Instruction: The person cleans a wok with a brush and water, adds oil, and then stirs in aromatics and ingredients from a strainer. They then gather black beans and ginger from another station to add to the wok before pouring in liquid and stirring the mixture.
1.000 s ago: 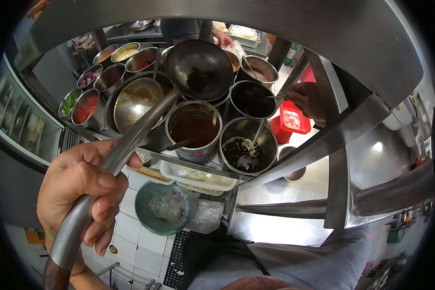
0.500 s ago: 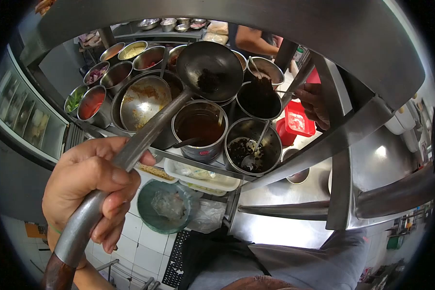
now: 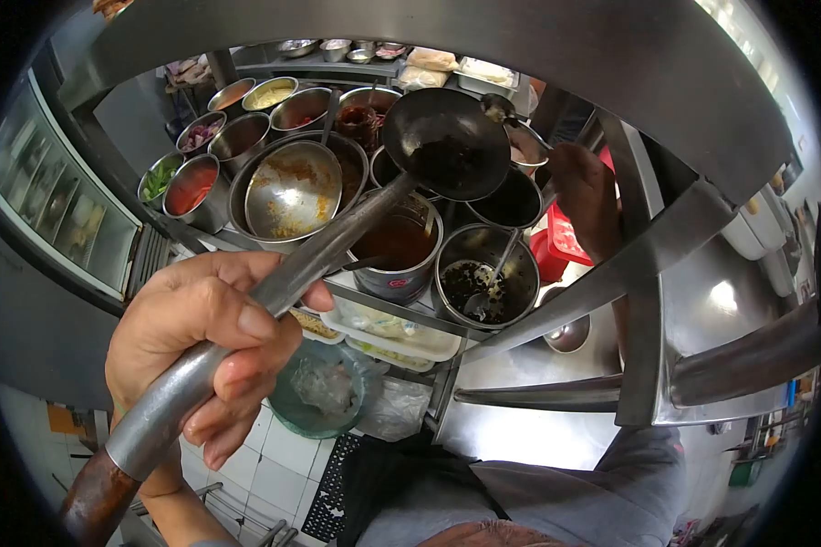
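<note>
My left hand (image 3: 201, 351) is wrapped round the metal handle of a large wok ladle (image 3: 447, 128). Dark, wet-looking stuff lies in the ladle's bowl, which hangs over the sauce pots. Beyond the metal bar, my right hand (image 3: 586, 196) grips a small spoon (image 3: 499, 108), its head at the ladle's far rim. Partly under the ladle stands a pot of dark contents (image 3: 511, 202). Nearer me are a can of brown sauce (image 3: 397, 246) and a pot of dark bits in liquid with a spoon inside (image 3: 483, 283).
Several metal pots of ingredients (image 3: 192, 187) stand left, beside a big pan holding a steel bowl (image 3: 292, 191). A metal frame bar (image 3: 602, 273) crosses before my right arm. Below are white trays (image 3: 401, 333) and a green bin (image 3: 315, 392). A red container (image 3: 549, 255) sits at right.
The ladle has shifted right, along with my left hand. My right hand has raised the small spoon from over the dark pot to the ladle's rim; the dark heap on it is gone.
</note>
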Demonstrator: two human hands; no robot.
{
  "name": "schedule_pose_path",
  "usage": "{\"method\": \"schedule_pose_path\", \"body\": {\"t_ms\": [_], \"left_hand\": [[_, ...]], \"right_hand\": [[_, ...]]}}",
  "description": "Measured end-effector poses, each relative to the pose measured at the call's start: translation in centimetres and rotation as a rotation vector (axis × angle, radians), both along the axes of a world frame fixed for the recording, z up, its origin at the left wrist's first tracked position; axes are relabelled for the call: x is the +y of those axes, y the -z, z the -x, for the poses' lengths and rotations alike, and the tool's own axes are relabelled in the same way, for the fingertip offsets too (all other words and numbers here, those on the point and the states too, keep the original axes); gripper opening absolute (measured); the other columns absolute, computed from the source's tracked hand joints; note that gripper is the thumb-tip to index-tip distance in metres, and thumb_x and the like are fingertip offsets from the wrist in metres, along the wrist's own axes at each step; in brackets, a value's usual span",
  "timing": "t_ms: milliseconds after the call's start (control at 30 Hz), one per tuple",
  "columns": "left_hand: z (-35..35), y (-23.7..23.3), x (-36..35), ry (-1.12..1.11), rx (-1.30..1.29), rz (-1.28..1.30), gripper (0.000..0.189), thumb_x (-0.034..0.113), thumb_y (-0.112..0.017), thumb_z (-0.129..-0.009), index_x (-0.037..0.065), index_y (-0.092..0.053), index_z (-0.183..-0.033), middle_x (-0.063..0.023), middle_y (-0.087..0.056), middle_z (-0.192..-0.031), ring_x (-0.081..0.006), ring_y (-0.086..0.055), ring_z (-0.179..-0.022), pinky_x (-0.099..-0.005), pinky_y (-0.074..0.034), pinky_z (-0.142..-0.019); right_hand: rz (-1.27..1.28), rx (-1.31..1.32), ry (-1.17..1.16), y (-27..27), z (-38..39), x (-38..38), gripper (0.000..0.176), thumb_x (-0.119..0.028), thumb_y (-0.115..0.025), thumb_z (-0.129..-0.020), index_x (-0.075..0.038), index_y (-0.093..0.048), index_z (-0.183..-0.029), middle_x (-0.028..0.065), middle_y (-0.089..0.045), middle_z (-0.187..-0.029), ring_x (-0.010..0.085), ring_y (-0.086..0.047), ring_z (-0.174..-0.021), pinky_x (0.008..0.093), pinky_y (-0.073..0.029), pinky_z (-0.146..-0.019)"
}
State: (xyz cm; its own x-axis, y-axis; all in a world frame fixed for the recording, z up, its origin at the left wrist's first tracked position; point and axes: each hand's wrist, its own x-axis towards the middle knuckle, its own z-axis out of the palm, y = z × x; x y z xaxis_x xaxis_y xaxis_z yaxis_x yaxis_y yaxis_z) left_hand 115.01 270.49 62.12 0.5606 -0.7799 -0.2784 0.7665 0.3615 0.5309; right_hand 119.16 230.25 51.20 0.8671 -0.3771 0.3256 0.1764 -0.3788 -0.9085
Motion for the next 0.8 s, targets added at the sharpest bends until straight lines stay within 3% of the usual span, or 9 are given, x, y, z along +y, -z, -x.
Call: {"method": "schedule_pose_path", "body": {"t_ms": [33,133,233,333,400,500,667,800], "left_hand": [[0.1,0.0,0.0,-0.003,-0.018,-0.01,0.046,0.003,-0.038,-0.087,-0.024,-0.035,-0.125,-0.0146,-0.058,-0.063,-0.0236,-0.061,-0.039,-0.0396,-0.055,-0.029],[0.7,-0.2,0.3,-0.039,-0.052,-0.044,0.046,0.003,-0.039,-0.087,-0.024,-0.035,-0.124,-0.0137,-0.057,-0.062,-0.0233,-0.061,-0.038,-0.0388,-0.054,-0.028],[1.9,-1.0,0.4,-0.083,-0.062,-0.052,0.046,0.003,-0.04,-0.088,-0.024,-0.034,-0.125,-0.0139,-0.057,-0.063,-0.0234,-0.06,-0.038,-0.0387,-0.055,-0.029],[3.8,-2.6,0.5,-0.184,-0.122,-0.092,0.041,0.005,-0.042,-0.089,-0.025,-0.042,-0.116,-0.0125,-0.053,-0.059,-0.0187,-0.052,-0.031,-0.0335,-0.048,-0.023],[5.2,-2.1,2.5,-0.173,-0.101,0.084,0.047,0.003,-0.038,-0.091,-0.025,-0.031,-0.128,-0.0158,-0.055,-0.064,-0.024,-0.06,-0.04,-0.0394,-0.055,-0.03],[8.9,-2.4,5.8,-0.23,-0.073,0.196,0.053,0.006,-0.041,-0.094,-0.019,-0.021,-0.137,-0.0192,-0.057,-0.069,-0.0324,-0.065,-0.049,-0.0531,-0.061,-0.044],[16.3,-1.6,11.4,-0.503,-0.14,0.083,0.051,0.002,-0.04,-0.091,-0.02,-0.024,-0.133,-0.0206,-0.056,-0.067,-0.0341,-0.064,-0.046,-0.055,-0.058,-0.039],[21.0,2.2,17.3,-0.771,-0.148,-0.034,0.046,0.001,-0.042,-0.087,-0.019,-0.029,-0.126,-0.0182,-0.053,-0.061,-0.03,-0.058,-0.038,-0.0507,-0.053,-0.031]], "right_hand": [[0.05,0.134,0.029,-0.8,0.7,-0.4,0.027,-0.026,-0.055,-0.104,-0.002,-0.065,-0.113,-0.0038,-0.054,-0.07,0.0002,-0.042,-0.059,0.0196,-0.032,-0.052],[0.014,0.131,0.063,2.4,0.8,-4.9,0.029,-0.028,-0.056,-0.102,-0.001,-0.065,-0.109,-0.0006,-0.057,-0.07,0.0064,-0.048,-0.056,0.0244,-0.039,-0.054],[0.504,0.086,0.082,4.9,0.4,-6.8,0.027,-0.026,-0.061,-0.098,-0.001,-0.07,-0.103,0.002,-0.063,-0.069,0.0153,-0.054,-0.054,0.0317,-0.046,-0.057],[0.771,-0.029,0.042,1.6,3.0,-0.7,0.023,-0.023,-0.064,-0.095,-0.002,-0.073,-0.099,0.0031,-0.067,-0.069,0.0193,-0.058,-0.054,0.0355,-0.049,-0.06],[0.834,-0.082,-0.038,1.0,4.9,1.7,0.022,-0.022,-0.065,-0.094,-0.002,-0.074,-0.099,0.0029,-0.067,-0.069,0.0178,-0.058,-0.054,0.0342,-0.048,-0.059],[0.83,-0.088,-0.134,1.3,8.4,2.1,0.02,-0.02,-0.067,-0.093,-0.002,-0.074,-0.099,0.0025,-0.066,-0.068,0.0156,-0.058,-0.054,0.0324,-0.047,-0.057],[0.716,0.061,-0.122,1.4,17.2,-0.9,0.017,-0.016,-0.07,-0.09,-0.002,-0.075,-0.098,0.0019,-0.066,-0.066,0.0119,-0.057,-0.054,0.0292,-0.044,-0.054],[0.522,0.437,0.084,0.8,25.4,-2.9,0.015,-0.013,-0.072,-0.088,-0.002,-0.075,-0.098,0.0015,-0.066,-0.065,0.0089,-0.057,-0.055,0.0267,-0.042,-0.051]]}}
